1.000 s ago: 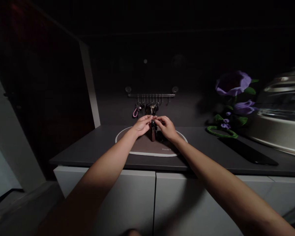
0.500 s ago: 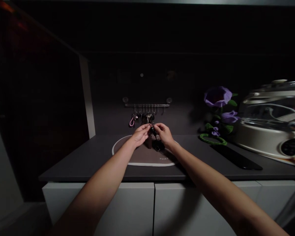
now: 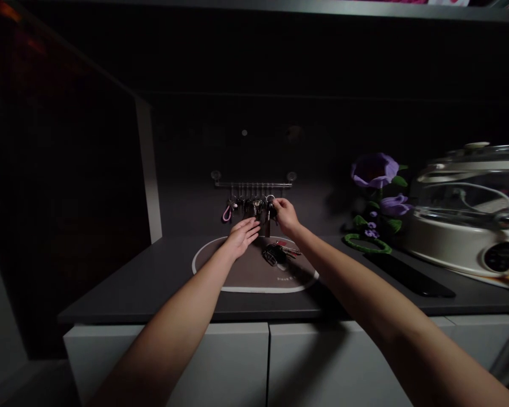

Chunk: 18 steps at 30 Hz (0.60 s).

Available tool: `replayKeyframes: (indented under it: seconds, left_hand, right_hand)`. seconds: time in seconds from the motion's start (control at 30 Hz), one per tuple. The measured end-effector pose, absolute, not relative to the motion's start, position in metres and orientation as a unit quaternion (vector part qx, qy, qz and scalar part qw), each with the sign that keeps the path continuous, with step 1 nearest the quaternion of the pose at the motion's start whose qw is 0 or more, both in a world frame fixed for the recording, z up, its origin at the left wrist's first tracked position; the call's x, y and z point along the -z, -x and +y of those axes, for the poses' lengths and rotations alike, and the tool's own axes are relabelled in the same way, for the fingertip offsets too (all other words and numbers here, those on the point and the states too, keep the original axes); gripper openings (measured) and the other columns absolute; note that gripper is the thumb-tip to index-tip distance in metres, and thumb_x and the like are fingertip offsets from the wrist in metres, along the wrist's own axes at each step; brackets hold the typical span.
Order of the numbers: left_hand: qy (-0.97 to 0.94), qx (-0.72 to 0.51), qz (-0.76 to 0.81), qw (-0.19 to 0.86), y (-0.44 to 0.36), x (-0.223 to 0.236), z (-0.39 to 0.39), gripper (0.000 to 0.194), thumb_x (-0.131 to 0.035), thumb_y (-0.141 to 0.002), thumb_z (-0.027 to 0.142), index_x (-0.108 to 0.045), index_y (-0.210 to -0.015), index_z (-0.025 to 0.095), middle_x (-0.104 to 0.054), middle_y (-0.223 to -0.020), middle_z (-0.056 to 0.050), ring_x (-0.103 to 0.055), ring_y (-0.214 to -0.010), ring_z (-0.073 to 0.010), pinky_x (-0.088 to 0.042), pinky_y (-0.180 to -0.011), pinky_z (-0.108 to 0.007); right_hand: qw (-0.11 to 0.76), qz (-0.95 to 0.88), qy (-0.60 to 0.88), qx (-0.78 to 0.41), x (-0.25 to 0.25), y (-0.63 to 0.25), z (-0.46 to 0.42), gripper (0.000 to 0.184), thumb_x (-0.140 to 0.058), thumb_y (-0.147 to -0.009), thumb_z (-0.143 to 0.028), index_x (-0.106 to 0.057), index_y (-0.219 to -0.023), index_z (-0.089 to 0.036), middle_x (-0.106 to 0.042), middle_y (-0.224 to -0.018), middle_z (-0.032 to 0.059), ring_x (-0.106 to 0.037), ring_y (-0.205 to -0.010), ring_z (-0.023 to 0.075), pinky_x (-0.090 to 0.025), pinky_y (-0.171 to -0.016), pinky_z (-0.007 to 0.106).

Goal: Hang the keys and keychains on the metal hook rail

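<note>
White flat cabinet doors (image 3: 241, 362) fill the bottom centre, beneath a dark grey counter (image 3: 131, 282). On the counter, at the centre of the frame, lies a brown rounded mat with a pale border (image 3: 233, 277); a dark bunch of keys (image 3: 282, 253) rests on it. Just above the mat, left of centre, the left hand (image 3: 241, 238) is open, fingers extended and lightly spread, with nothing in its hold. To its right, the right hand (image 3: 287, 216) is nearly closed, thumb and fingers pinching a silver metal ring with keys (image 3: 269, 208). This ring is near a clear rail with hooks (image 3: 254, 185) on the dark wall (image 3: 186, 212); whether it touches a hook cannot be told. More keys (image 3: 257, 206) and a pink looped strap (image 3: 227, 212) hang along the rail. At right, purple artificial flowers (image 3: 375, 172) stand beside a cream, clear-topped appliance (image 3: 445, 243).
</note>
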<state>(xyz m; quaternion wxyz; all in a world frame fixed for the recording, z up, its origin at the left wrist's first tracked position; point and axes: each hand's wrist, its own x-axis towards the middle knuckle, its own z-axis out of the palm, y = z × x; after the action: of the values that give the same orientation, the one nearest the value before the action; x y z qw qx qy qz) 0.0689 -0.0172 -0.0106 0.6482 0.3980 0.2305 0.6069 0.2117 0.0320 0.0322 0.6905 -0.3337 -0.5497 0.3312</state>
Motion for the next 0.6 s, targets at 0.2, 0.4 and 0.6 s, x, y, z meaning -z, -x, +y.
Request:
replayKeyframes:
  seconds: [0.2,0.4,0.6]
  left_hand:
    - [-0.389,-0.617,0.264,0.632,-0.068,0.014,-0.012,0.009,-0.063,-0.073,0.017,-0.061,-0.082,0.016,-0.066,-0.087,-0.006,-0.063,-0.079,-0.0129,-0.043,-0.084,-0.032]
    - [-0.383,-0.623,0.285,0.620,-0.068,0.018,-0.006,0.009,-0.064,-0.071,0.017,-0.060,-0.079,0.016,-0.066,-0.081,-0.004,-0.061,-0.067,-0.0089,-0.045,-0.068,-0.023]
    - [-0.374,-0.626,0.298,0.616,-0.068,0.018,-0.004,0.010,-0.065,-0.070,0.017,-0.060,-0.079,0.016,-0.066,-0.076,-0.003,-0.059,-0.061,-0.0076,-0.043,-0.059,-0.020]
  right_hand:
    - [0.704,-0.498,0.368,-0.348,-0.049,-0.212,0.048,0.018,-0.057,-0.072,-0.033,-0.050,-0.077,-0.017,-0.048,-0.061,-0.0048,-0.049,-0.055,0.0079,-0.043,-0.049,0.020]
    - [0.710,-0.468,0.384,-0.360,-0.056,-0.206,0.057,0.006,-0.052,-0.075,-0.021,-0.052,-0.075,-0.015,-0.048,-0.056,-0.0037,-0.047,-0.049,0.0072,-0.042,-0.044,0.018]
    - [0.717,-0.459,0.378,-0.364,-0.053,-0.202,0.072,0.004,-0.050,-0.074,-0.017,-0.052,-0.072,-0.015,-0.047,-0.052,-0.0041,-0.045,-0.044,0.0077,-0.043,-0.044,0.021]
